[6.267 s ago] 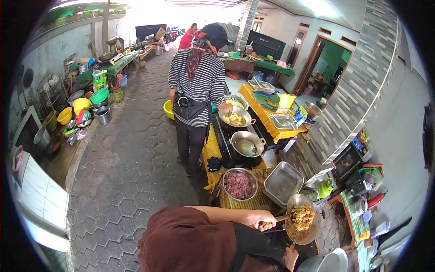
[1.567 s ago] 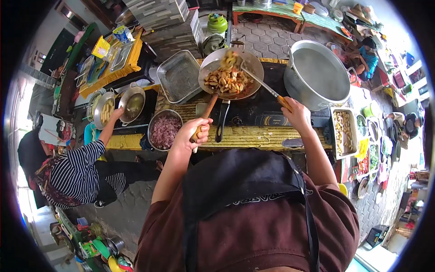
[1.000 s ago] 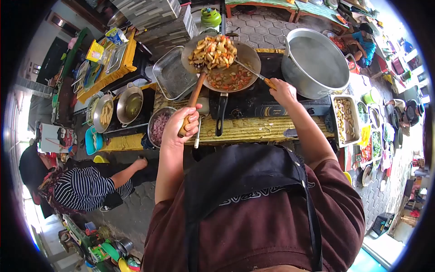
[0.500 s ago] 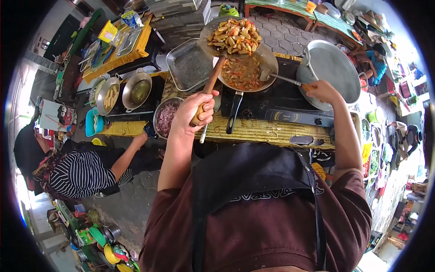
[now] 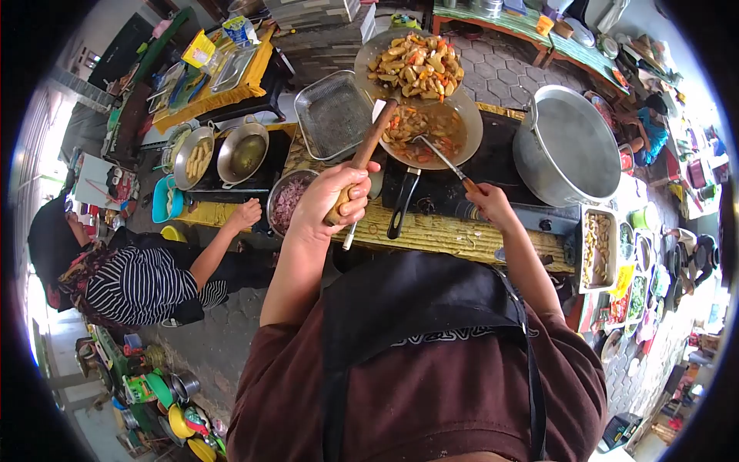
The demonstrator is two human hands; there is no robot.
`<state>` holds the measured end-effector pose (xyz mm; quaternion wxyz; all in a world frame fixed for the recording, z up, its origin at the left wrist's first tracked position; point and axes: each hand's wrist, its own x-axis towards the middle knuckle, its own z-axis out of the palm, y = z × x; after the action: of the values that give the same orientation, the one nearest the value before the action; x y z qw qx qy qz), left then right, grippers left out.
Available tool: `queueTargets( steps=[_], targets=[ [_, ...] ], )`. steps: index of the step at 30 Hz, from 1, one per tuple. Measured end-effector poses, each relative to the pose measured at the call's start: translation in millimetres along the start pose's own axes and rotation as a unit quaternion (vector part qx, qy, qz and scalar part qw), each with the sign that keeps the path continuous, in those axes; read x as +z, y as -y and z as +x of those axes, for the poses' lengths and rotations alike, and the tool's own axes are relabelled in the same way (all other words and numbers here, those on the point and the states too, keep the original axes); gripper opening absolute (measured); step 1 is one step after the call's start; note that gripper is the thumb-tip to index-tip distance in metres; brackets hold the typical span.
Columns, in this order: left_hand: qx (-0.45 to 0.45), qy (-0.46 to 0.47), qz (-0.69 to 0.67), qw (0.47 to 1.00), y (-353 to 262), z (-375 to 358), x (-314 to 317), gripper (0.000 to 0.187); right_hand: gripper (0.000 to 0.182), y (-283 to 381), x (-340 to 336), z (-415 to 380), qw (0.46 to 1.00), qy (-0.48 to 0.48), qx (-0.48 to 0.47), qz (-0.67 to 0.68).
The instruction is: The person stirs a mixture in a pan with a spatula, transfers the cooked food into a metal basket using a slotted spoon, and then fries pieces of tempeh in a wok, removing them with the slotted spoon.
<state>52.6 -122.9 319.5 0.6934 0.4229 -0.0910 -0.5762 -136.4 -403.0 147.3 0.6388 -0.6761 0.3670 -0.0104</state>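
Observation:
My left hand (image 5: 337,198) is closed round the wooden handle of a large skimmer (image 5: 379,129). Chunky brown food pieces with orange bits (image 5: 417,68) are heaped on its round head, held above the far side of a frying pan (image 5: 475,129). Reddish-brown sauce with small pieces (image 5: 445,129) fills the pan, whose black handle points towards me. In my right hand (image 5: 490,205) is the wooden grip of a metal-shafted ladle or turner (image 5: 440,156). Its head dips into the sauce, so its exact shape is hidden.
A big steaming pot (image 5: 527,158) stands right of the pan, with a tray of pieces (image 5: 610,269) beyond. To the left are a wire-mesh basket (image 5: 332,115), a bowl of chopped shallots or onions (image 5: 288,202) and two small woks. A person in stripes (image 5: 142,285) sits at left.
My right hand has moved left and nearer, bringing the utensil's head from the pan's right edge into the middle of the sauce. The left hand still holds the loaded skimmer up.

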Motion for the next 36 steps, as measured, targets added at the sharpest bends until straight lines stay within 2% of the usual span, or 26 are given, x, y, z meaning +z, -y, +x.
queueTargets(
  steps=[5, 7, 10, 15, 23, 29, 31, 35, 36],
  targets=[
    [-0.041, 0.000, -0.064, 0.997, 20, -1, -14, 0.022, 0.023, -12, 15, 15, 0.999, -0.005, -0.039, 0.008],
    [-0.045, 0.002, -0.086, 0.995, 33, 0, -23, 0.021, 0.029, -21, 19, 24, 0.999, -0.040, -0.007, 0.007],
    [-0.054, -0.016, -0.083, 0.995, 43, -4, -26, 0.018, 0.034, -23, 20, 24, 0.999, -0.042, -0.020, 0.003],
    [-0.070, -0.046, -0.101, 0.991, 54, -8, -33, 0.018, 0.034, -28, 10, 17, 0.998, -0.048, -0.013, 0.049],
    [-0.076, -0.045, -0.120, 0.989, 64, -7, -44, 0.016, 0.038, -23, -13, 1, 0.989, -0.127, -0.055, -0.046],
    [-0.074, -0.075, -0.081, 0.991, 61, -6, -40, 0.017, 0.042, -16, -30, -8, 0.986, -0.152, -0.042, -0.060],
    [-0.074, -0.079, -0.085, 0.991, 65, -2, -46, 0.017, 0.044, -24, -38, -4, 0.980, -0.166, -0.071, -0.089],
    [-0.085, -0.071, -0.075, 0.991, 66, 11, -54, 0.016, 0.044, 2, -41, -29, 0.974, -0.180, -0.069, -0.117],
    [-0.097, -0.077, -0.074, 0.989, 66, 16, -55, 0.017, 0.044, 5, -42, -34, 0.962, -0.190, -0.117, -0.159]
  ],
)
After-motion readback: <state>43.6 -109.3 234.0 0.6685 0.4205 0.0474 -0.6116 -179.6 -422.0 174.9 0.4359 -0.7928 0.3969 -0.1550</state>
